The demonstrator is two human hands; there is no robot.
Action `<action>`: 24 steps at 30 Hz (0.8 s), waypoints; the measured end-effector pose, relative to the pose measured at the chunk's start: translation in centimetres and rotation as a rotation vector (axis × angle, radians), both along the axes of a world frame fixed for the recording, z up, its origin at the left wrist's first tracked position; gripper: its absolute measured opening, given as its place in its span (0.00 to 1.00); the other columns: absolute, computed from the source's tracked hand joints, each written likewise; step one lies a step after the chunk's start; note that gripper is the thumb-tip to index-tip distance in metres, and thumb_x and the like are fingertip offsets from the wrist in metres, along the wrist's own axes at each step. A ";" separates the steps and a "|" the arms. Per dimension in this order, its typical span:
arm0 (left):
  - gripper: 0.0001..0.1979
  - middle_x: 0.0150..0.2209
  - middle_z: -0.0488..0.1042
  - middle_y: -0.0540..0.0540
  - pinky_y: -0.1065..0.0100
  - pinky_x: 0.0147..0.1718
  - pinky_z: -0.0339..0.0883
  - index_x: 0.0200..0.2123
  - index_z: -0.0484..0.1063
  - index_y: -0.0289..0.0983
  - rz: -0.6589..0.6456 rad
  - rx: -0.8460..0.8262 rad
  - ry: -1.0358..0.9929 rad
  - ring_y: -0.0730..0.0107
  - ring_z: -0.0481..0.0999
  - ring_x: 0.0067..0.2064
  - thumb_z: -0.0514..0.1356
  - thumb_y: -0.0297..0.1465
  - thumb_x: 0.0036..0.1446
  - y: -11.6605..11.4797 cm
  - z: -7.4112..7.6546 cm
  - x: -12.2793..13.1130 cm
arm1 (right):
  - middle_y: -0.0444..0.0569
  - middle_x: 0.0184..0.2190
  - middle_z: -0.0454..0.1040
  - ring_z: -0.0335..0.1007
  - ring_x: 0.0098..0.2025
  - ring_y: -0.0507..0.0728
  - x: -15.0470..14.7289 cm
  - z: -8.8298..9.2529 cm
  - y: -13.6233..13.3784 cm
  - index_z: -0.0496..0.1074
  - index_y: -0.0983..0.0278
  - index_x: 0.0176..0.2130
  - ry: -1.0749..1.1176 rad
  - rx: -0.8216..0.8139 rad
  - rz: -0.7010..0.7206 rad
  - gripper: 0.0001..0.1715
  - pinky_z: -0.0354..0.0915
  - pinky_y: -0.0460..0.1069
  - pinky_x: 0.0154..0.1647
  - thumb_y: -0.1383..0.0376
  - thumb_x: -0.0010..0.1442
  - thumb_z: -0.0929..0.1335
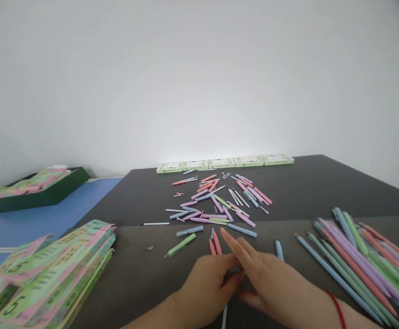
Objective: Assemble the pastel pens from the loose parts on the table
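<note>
1. Nearest are the two hands, close together above the dark table [134,269]. The left hand [199,290] is curled, thumb and forefinger meeting in a pinch; a thin white stick [224,316] comes out beneath it and appears to be gripped there.
2. The right hand [276,278], a red band [336,307] at its wrist, lies against the left one with forefinger stretched out — whether its fingers grasp anything cannot be told, as the grip is hidden.
3. To the right, beside the right arm, is a pile of pens [353,257] in blue, green, coral and lilac. To the left lies a stack of printed packets [58,278], green and pink, some marked with a 5.
4. Just beyond the hands are two coral tubes [217,243] side by side, with a blue tube [279,250] standing out past the right hand and a green tube [183,244] off to the left.
5. Farther out, loose pen parts [246,221] lie scattered — coloured tubes and white sticks, some crossing.
6. At far left a green tray [58,194] full of packets sits on a blue surface [94,196].
7. Along the table's back edge, flat boxes [221,163] form a row before a pale wall [199,82].
</note>
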State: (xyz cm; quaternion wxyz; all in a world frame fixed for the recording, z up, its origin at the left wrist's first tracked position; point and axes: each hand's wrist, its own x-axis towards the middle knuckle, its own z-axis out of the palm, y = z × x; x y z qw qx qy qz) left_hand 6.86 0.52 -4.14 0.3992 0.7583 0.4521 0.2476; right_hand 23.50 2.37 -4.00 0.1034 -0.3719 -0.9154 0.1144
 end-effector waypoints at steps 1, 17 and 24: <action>0.13 0.39 0.78 0.49 0.71 0.38 0.62 0.42 0.74 0.40 0.007 0.011 0.026 0.65 0.75 0.38 0.54 0.24 0.57 0.1 -0.2 -0.1 | 0.59 0.55 0.66 0.77 0.38 0.64 0.3 0.0 0.1 0.26 0.58 0.67 0.025 -0.045 0.005 0.67 0.72 0.54 0.34 0.75 0.44 0.70; 0.04 0.34 0.74 0.50 0.70 0.34 0.58 0.39 0.66 0.39 0.058 0.184 0.323 0.67 0.72 0.35 0.56 0.27 0.59 1.2 1.2 -2.5 | 0.45 0.27 0.73 0.68 0.30 0.57 2.6 2.2 3.2 0.70 0.60 0.32 -0.089 -0.138 -0.056 0.05 0.54 0.47 0.29 0.69 0.60 0.66; 0.03 0.36 0.75 0.49 0.69 0.35 0.60 0.39 0.65 0.39 -0.011 0.206 0.408 0.65 0.74 0.37 0.55 0.27 0.60 1.3 1.2 -2.6 | 0.44 0.27 0.72 0.66 0.30 0.55 2.4 1.5 3.6 0.70 0.61 0.33 0.039 -0.171 -0.027 0.08 0.53 0.46 0.30 0.65 0.63 0.63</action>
